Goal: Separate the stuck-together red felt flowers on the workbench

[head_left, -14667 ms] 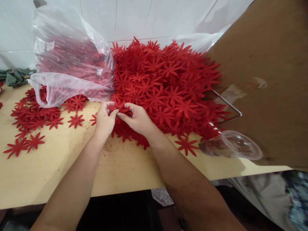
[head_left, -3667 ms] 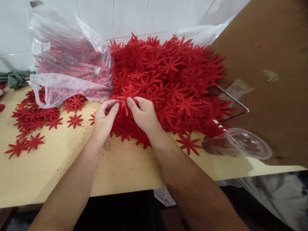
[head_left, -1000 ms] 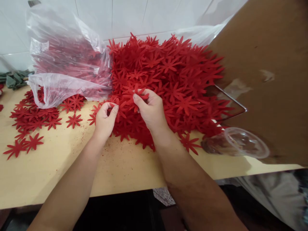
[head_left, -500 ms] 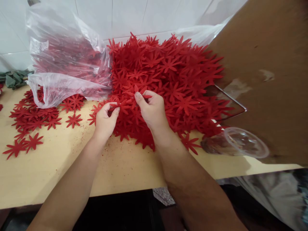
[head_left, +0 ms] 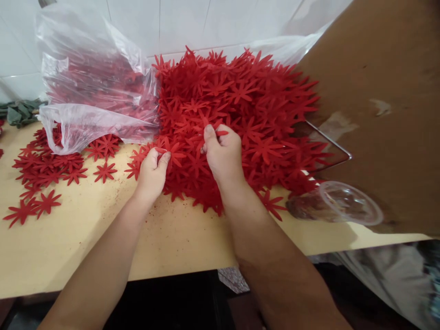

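Observation:
Thumb and fingers of my left hand (head_left: 153, 174) pinch the edge of a red flower-shaped petal piece (head_left: 177, 155), whose points stick out to the right. To its right, my right hand (head_left: 223, 153) is closed in a pinch on another red petal piece (head_left: 223, 133), mostly hidden by the thumb and fingers. Both hands are just in front of a large heap of red petal pieces (head_left: 240, 94), each with several narrow points. A gap separates the two hands.
A clear plastic bag (head_left: 68, 114) full of red pieces lies at left, with loose flower shapes (head_left: 48, 201) before it. At right are a clear plastic cup (head_left: 350, 201) on its side, a bent metal wire (head_left: 332, 144) and a brown board (head_left: 388, 151). Green leaves (head_left: 20, 112) lie far left.
My right hand has shifted a little to the right, away from my left hand, with its red piece. The left hand has barely moved.

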Demonstrator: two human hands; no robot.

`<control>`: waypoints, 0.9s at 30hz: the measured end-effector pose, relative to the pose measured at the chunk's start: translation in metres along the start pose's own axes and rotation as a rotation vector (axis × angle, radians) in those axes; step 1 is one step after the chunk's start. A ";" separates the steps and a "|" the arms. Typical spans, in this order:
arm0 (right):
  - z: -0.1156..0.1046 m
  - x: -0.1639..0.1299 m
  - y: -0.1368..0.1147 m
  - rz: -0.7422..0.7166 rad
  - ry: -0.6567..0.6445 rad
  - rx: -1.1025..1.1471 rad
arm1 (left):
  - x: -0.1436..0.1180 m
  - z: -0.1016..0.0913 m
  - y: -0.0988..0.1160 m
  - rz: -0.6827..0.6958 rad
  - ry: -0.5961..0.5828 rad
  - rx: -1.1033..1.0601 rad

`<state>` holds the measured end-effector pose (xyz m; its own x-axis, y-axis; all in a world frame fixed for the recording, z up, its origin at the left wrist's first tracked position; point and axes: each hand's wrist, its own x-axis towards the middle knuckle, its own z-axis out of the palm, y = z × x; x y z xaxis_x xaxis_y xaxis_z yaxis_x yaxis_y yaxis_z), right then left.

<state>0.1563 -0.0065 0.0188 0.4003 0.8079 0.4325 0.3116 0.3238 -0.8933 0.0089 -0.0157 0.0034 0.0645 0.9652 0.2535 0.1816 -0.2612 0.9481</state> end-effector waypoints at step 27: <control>-0.004 -0.010 0.002 -0.243 0.007 -0.766 | 0.008 -0.020 -0.004 0.173 0.274 0.216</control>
<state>0.1566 -0.0164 0.0127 0.2500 0.7542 0.6072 0.8943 0.0605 -0.4434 -0.0109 -0.0068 0.0058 -0.1469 0.8673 0.4757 0.3957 -0.3892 0.8318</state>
